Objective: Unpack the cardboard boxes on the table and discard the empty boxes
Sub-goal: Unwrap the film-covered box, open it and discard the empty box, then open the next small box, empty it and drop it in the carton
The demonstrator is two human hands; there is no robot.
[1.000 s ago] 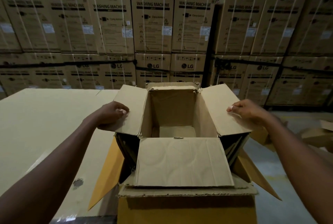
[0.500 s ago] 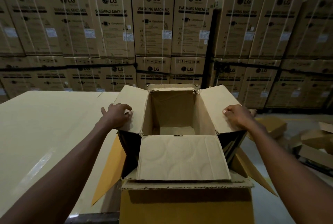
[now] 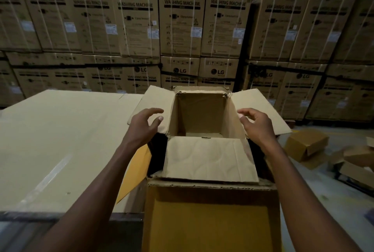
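The left hand (image 3: 142, 125) is hovering over the left flap (image 3: 149, 107) of the open cardboard box (image 3: 202, 118), its fingers spread and loosely curved, gripping nothing; whether the palm is touching the flap cannot be told. The right hand (image 3: 257, 123) is hovering over the right flap (image 3: 261, 105) in the same way, fingers loose and apart, holding nothing. Both forearms are reaching in from the bottom corners toward the box.

The box is standing upright between the 2 hands with all 4 flaps folded outward. The near flap (image 3: 210, 160) is lying flat toward the person, and the far flap (image 3: 200, 89) is showing only as a narrow strip at the back rim. The inside is showing bare brown walls and a pale floor with no contents visible. This box is sitting inside a larger yellow-brown box (image 3: 210, 221), whose own flaps are sticking out on the left and at the front.

The pale surface (image 3: 60, 140) is stretching away on the left, just beside the boxes. On the floor (image 3: 323, 191) to the right, several loose boxes (image 3: 305, 146) are lying scattered. Behind everything, a wall of stacked washing machine cartons (image 3: 182, 18) is filling the background in 2 tiers.
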